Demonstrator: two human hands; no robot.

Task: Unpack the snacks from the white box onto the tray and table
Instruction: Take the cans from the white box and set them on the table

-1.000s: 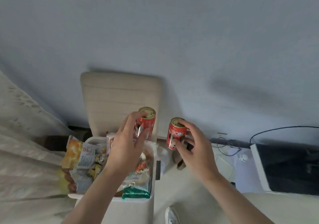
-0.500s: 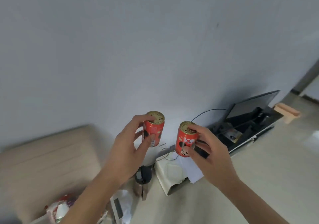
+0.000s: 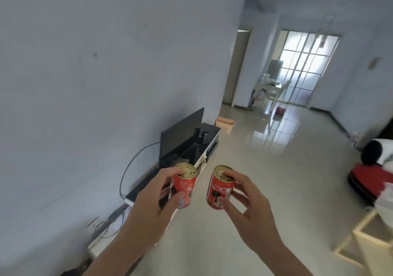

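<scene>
Left hand (image 3: 153, 199) grips a small red cartoon-print metal can with gold top (image 3: 183, 187); right hand (image 3: 248, 203) grips a matching red can (image 3: 220, 189). Both cans upright, side by side, apart, held in air in front of the black TV stand (image 3: 191, 154).

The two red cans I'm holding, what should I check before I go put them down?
1. Left hand grips the left can: ok.
2. Right hand grips the right can: ok.
3. Both cans tops up, only a little tilted: ok.
4. Cans apart, not knocking together: ok.
5. Lids sealed: cannot tell, fingers cover part of each top.
6. Tray in sight to aim for: not ok, this view shows none.
</scene>
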